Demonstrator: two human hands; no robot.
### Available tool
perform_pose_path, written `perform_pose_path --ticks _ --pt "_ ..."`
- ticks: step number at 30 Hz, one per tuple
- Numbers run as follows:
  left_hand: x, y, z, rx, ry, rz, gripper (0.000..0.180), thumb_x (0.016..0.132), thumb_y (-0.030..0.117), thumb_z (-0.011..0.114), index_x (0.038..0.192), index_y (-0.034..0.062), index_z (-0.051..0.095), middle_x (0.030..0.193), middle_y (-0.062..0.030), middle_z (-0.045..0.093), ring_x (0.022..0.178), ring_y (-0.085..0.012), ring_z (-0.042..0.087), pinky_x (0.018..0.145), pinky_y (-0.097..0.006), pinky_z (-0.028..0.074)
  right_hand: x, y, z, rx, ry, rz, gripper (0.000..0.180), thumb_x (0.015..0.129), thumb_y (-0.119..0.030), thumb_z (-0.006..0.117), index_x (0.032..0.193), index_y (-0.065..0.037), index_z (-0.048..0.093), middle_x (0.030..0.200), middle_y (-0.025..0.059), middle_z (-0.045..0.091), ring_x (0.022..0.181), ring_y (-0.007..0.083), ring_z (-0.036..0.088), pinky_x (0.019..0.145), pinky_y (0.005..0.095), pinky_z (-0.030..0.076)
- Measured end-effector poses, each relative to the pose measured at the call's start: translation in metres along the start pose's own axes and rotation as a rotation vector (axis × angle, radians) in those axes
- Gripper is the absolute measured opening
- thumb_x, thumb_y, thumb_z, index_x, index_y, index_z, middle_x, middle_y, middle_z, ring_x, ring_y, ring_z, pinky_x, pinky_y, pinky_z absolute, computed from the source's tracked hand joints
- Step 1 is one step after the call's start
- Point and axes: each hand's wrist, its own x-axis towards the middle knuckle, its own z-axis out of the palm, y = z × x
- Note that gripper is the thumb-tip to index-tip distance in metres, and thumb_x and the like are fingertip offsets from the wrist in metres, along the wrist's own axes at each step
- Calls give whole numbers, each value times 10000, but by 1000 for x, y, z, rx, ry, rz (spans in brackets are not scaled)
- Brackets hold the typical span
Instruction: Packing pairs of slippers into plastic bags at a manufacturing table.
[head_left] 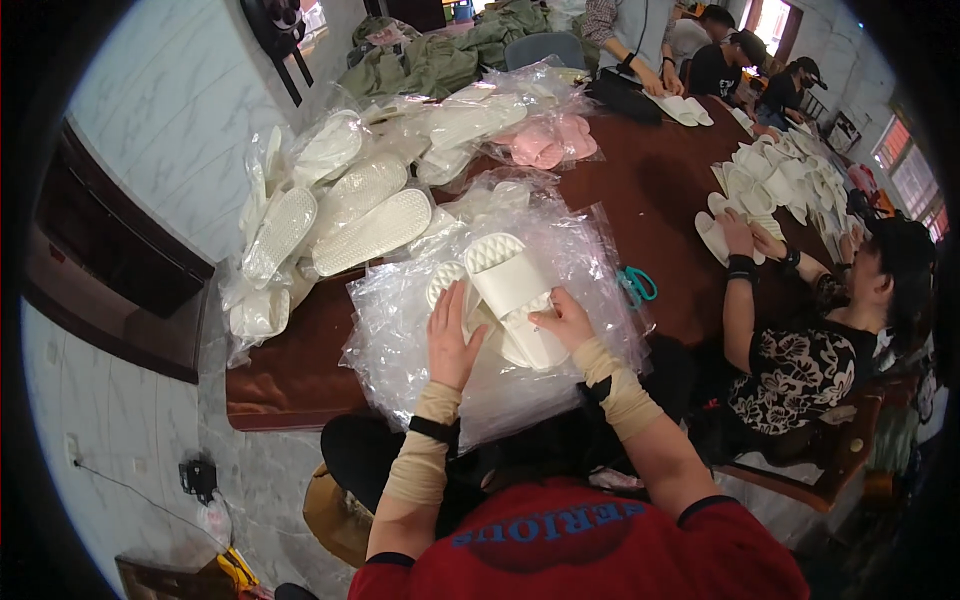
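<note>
White slippers (513, 287), one pair, sit mid-table on a slick stack of clear plastic bags (385, 345), right one overlapping the left, far ends toward 11 o'clock. To handle them well, I'd square the two edge to edge and press lightly from both sides, since the film under them probably slides; better to keep the top bag flat and not drag it. Left hand (453, 338): fingers long and nearly straight, pointing 12, thumb spread off toward 1, tips seemingly against the left slipper's edge, not wrapped round it. Right hand (570, 321): in from 4 o'clock, loose half-open C, thumb on the right slipper's near part; can't tell if it really grips. Around the pair: bagged white slippers (373, 232) at 10, bagged pink slippers (540, 145) just past 12, teal scissors (640, 287) at 3
</note>
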Motion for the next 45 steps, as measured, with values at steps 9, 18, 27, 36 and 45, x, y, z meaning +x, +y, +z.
perform_pose_path --ticks 9,18,27,36,45 --pt "-5 -15 17 236 -155 -94 761 749 114 705 1436 144 379 1491 -56 360 1381 -326 312 1110 -446 276 5 -54 -54 -764 328 -296 195 837 -176 657 999 -83 597 855 151 642 818 376 619 698 460 485" --pt "31 16 15 354 -147 88 600 735 187 716 1298 112 522 1249 -72 523 1115 -294 486 919 -424 386 28 -47 -160 -1325 120 192 275 794 -105 665 1057 -79 591 1060 171 612 991 363 610 837 444 519" --pt "34 5 24 311 -29 91 328 748 45 667 1069 80 605 963 -74 572 896 -279 543 776 -401 443 57 -21 -161 -1432 64 299 315 838 -114 609 1141 -59 540 1153 198 583 1093 368 578 864 427 528" --pt "40 11 25 4 25 -162 335 718 64 719 1028 64 593 952 -76 551 891 -291 546 727 -389 472 56 -10 -156 -1462 -36 217 376 768 -106 690 1099 -51 521 1099 196 543 1043 376 578 862 435 522" --pt "47 2 22 168 -102 -69 198 724 60 709 888 81 599 894 -65 581 857 -288 549 747 -403 453 69 -4 -153 -1317 -34 -92 445 745 -158 723 1123 -56 513 1107 185 552 1086 363 551 863 446 516"
